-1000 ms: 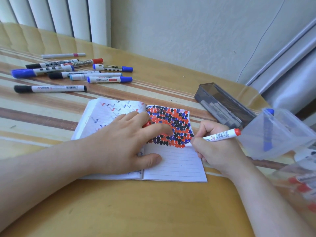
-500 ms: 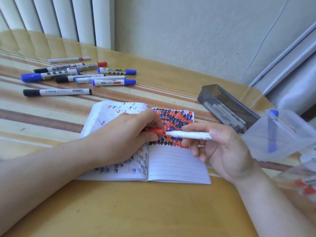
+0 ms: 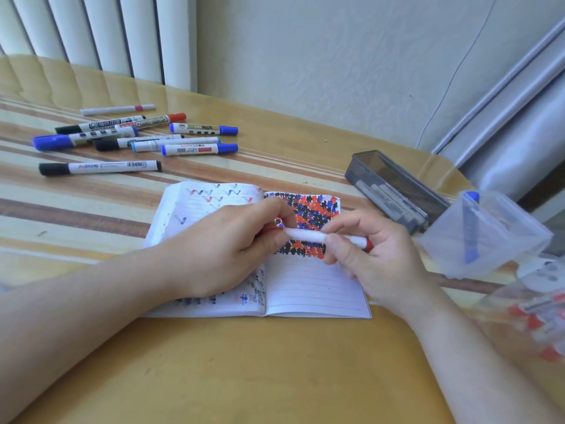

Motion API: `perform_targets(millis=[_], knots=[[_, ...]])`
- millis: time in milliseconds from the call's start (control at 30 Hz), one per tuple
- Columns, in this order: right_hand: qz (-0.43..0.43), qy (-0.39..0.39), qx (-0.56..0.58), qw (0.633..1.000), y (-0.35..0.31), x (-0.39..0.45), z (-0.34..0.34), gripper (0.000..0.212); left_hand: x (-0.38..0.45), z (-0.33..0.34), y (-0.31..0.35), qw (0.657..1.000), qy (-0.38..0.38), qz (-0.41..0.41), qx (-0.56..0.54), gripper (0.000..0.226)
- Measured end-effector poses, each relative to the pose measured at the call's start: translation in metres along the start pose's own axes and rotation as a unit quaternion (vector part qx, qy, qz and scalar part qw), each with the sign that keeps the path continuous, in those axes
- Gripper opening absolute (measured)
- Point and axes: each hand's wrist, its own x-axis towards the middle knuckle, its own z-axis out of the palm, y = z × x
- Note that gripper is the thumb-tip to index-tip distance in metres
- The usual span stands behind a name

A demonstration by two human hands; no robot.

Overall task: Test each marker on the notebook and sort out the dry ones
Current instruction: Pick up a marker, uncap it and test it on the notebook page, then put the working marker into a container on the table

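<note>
**Both hands on one red marker, right over the notebook**

So the left hand (image 3: 232, 249) and the right hand (image 3: 370, 255) are both gripping the same red marker (image 3: 308, 235), held roughly level just above the open notebook (image 3: 315, 289). Left fingers are curled around the red cap end, right fingers are wrapped round the white barrel with the red butt end poking out by the palm. Can't really tell if the cap is fully on, the left fingers cover that bit.

The notebook lies flat on the surface (image 3: 244, 377), and the left forearm rests across its left page. Top of the right page is packed with red, blue and black scribbles, lower part is plain lined paper. The left page has a few zigzags up top and small dark marks down low.

Further out, at the far left, there's a loose bunch of markers (image 3: 137, 136) with blue, black and red caps, well apart from the notebook. On the right sits a dark grey case (image 3: 394, 191), and near it a clear plastic container (image 3: 486, 237) with a blue marker (image 3: 470, 228) standing in it. At the right edge is a blurry clear bag (image 3: 538, 316) with red-tipped stuff inside.
</note>
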Motion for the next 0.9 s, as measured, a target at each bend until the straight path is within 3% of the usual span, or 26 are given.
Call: perform_targets(millis=[33,67,133,200,267,333,467,600,667,767,833,900], knots=[[-0.072,0.015,-0.104,0.992,-0.004,-0.002,0.003,0.011,-0.001,0.000,0.001,1.000,-0.003,0.014,0.006,0.013],[-0.150,0.023,-0.201,0.968,-0.010,-0.004,0.006,0.005,-0.002,0.000,0.003,0.999,-0.007,0.029,0.011,0.020],[-0.258,0.036,-0.336,0.905,-0.021,-0.010,0.019,0.011,-0.006,-0.003,0.005,0.998,-0.012,0.058,0.006,0.036],[-0.283,0.058,-0.383,0.877,-0.032,-0.016,0.033,0.019,-0.009,-0.008,0.008,0.997,-0.013,0.072,-0.027,0.039],[-0.274,0.087,-0.392,0.874,-0.043,-0.023,0.047,0.022,-0.013,-0.014,0.010,0.995,-0.012,0.083,-0.059,0.033],[-0.234,0.114,-0.379,0.888,-0.052,-0.035,0.057,0.020,-0.016,-0.018,0.011,0.992,-0.022,0.100,-0.068,0.025],[-0.068,0.132,-0.236,0.960,-0.065,-0.077,0.065,0.011,-0.021,-0.014,0.018,0.980,-0.085,0.178,-0.023,0.037],[0.030,0.162,-0.177,0.970,-0.078,-0.133,0.050,0.007,-0.028,-0.001,0.021,0.975,-0.078,0.206,-0.017,0.061],[0.050,0.254,-0.117,0.959,-0.097,-0.151,0.032,0.013,-0.027,-0.001,0.013,0.980,-0.070,0.185,-0.001,0.067],[0.018,0.444,0.029,0.895,-0.130,-0.162,-0.012,0.030,-0.022,-0.005,-0.001,0.988,-0.047,0.149,-0.001,0.059],[0.013,0.508,0.062,0.859,-0.145,-0.160,-0.044,0.031,-0.021,-0.005,-0.005,0.990,-0.044,0.133,-0.011,0.056],[0.047,0.525,0.054,0.848,-0.148,-0.154,-0.067,0.030,-0.021,-0.006,-0.005,0.990,-0.045,0.136,-0.013,0.057]])
